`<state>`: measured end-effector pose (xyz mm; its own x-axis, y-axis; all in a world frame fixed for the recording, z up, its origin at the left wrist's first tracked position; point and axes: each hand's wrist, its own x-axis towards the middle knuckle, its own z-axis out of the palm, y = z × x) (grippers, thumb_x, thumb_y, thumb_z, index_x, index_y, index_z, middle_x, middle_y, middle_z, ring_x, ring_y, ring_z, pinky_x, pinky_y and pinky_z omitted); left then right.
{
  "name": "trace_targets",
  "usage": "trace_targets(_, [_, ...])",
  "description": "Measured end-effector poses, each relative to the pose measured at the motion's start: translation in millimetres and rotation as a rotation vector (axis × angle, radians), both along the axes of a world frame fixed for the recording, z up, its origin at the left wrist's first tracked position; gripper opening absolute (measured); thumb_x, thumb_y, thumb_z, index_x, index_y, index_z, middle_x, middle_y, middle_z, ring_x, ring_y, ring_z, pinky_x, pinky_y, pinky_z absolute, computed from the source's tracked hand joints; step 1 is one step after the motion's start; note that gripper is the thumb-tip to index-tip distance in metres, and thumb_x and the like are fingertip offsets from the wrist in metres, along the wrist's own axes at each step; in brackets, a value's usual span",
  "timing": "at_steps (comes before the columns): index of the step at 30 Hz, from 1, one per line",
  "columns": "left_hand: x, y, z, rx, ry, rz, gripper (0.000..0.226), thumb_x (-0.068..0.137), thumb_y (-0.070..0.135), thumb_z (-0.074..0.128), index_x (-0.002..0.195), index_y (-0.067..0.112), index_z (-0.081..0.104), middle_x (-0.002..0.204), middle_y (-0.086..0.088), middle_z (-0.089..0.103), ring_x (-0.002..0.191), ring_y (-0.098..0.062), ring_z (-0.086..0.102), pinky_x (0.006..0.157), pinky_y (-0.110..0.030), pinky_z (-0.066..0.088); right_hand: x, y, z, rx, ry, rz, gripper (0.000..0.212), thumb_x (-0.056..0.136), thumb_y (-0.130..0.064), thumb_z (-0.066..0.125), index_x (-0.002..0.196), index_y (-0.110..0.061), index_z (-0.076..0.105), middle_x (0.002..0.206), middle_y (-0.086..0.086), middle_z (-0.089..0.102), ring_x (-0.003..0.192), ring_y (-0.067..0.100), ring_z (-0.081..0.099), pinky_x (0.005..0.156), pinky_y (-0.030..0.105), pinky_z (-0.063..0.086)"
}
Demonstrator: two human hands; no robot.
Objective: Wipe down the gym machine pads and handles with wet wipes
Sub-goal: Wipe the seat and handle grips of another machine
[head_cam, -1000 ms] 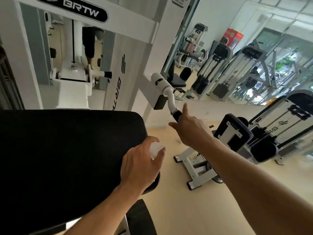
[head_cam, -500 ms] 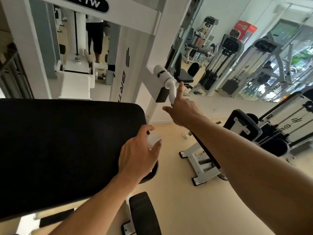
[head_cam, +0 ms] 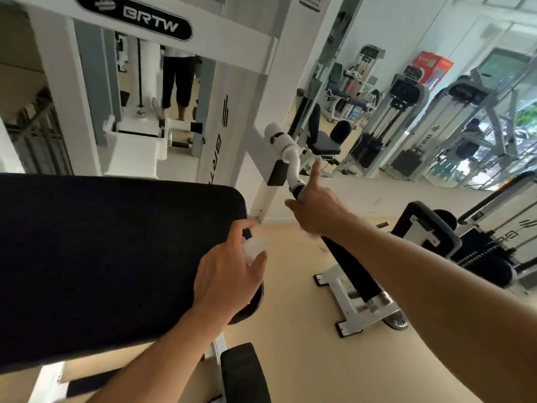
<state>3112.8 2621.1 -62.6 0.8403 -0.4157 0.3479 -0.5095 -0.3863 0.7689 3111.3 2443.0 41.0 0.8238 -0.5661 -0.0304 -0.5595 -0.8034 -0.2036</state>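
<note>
Most of the handle [head_cam: 297, 181] is hidden: only its white bent tube and a short stretch of black grip show above the right hand [head_cam: 315, 210], which wraps it with curled fingers, the thumb sticking straight up. A small pale scrap shows under that hand, too blurred to name. The back pad [head_cam: 116, 251] runs off the left edge, and the seat pad [head_cam: 244, 373] below it is cut by the bottom edge.

The wet wipe [head_cam: 254, 250] is a crumpled, whitish wad, half covered by the left hand [head_cam: 226, 274], which pinches it between thumb and curled fingers at the right edge of the black back pad. The pad looks matte and dark, with rounded corners. The handle juts from the white machine frame [head_cam: 279, 82], which carries a BRTW badge [head_cam: 139, 16].

Compared with half a second ago, the right hand sits a little lower on the handle, leaving a bit more of the tube bare, while the left hand and wipe stay at the same pad edge. The badge has come fuller into view at the top.
</note>
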Motion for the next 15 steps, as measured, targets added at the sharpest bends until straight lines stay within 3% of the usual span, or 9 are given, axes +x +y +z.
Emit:
trace_targets(2, [-1.8, 0.8, 2.5, -0.001, 0.004, 0.014, 0.043, 0.094, 0.048, 0.060, 0.129, 0.035, 0.040, 0.071, 0.014, 0.058, 0.055, -0.002, 0.058, 0.051, -0.027, 0.054, 29.9, -3.1, 3.2, 0.026, -0.010, -0.007, 0.106, 0.103, -0.034, 0.060, 0.156, -0.015, -0.030, 0.133, 0.024, 0.061, 0.107, 0.036, 0.066, 0.087, 0.042, 0.053])
trace_targets(4, [-3.1, 1.3, 5.5, -0.015, 0.021, 0.028, 0.042, 0.093, 0.043, 0.063, 0.129, 0.034, 0.043, 0.074, 0.012, 0.061, 0.054, -0.003, 0.060, 0.050, -0.029, 0.056, 36.1, -4.7, 3.3, 0.029, 0.028, 0.005, 0.105, 0.103, -0.032, 0.059, 0.156, -0.015, -0.029, 0.140, 0.026, 0.055, 0.107, 0.037, 0.067, 0.088, 0.042, 0.058])
trace_targets(7, [-4.5, 0.5, 7.3, -0.032, 0.045, 0.034, 0.042, 0.094, 0.039, 0.065, 0.129, 0.032, 0.043, 0.077, 0.011, 0.060, 0.057, -0.006, 0.061, 0.050, -0.028, 0.056, -2.1, -1.0, 8.4, 0.080, 0.118, 0.030, 0.103, 0.103, -0.030, 0.059, 0.156, -0.020, -0.030, 0.130, 0.026, 0.059, 0.075, 0.028, 0.068, 0.052, 0.035, 0.061])
trace_targets(8, [-4.9, 0.6, 6.8, -0.043, 0.052, 0.033, 0.042, 0.094, 0.038, 0.065, 0.129, 0.033, 0.043, 0.079, 0.009, 0.062, 0.058, -0.008, 0.062, 0.050, -0.030, 0.056, -24.0, 1.5, 8.0, 0.112, 0.125, 0.015, 0.102, 0.103, -0.029, 0.058, 0.156, -0.022, -0.028, 0.119, 0.024, 0.064, 0.069, 0.026, 0.069, 0.047, 0.034, 0.059])
trace_targets(11, [-6.0, 0.7, 3.0, -0.073, 0.036, 0.039, 0.042, 0.094, 0.038, 0.063, 0.130, 0.032, 0.042, 0.083, 0.004, 0.064, 0.059, -0.011, 0.065, 0.050, -0.035, 0.058, -101.4, 14.6, 12.0, 0.215, 0.124, -0.019, 0.099, 0.104, -0.029, 0.057, 0.156, -0.028, -0.028, 0.096, 0.005, 0.064, 0.068, 0.017, 0.068, 0.048, 0.026, 0.053])
trace_targets(15, [-11.1, 1.4, 2.1, -0.127, 0.040, 0.073, 0.042, 0.094, 0.040, 0.063, 0.131, 0.029, 0.047, 0.086, 0.003, 0.065, 0.062, -0.010, 0.064, 0.050, -0.030, 0.055, -173.4, 22.0, 2.8, 0.137, 0.088, 0.047, 0.095, 0.104, -0.047, 0.050, 0.156, -0.031, -0.027, 0.104, 0.002, 0.064, 0.066, 0.005, 0.056, 0.052, 0.015, 0.038])
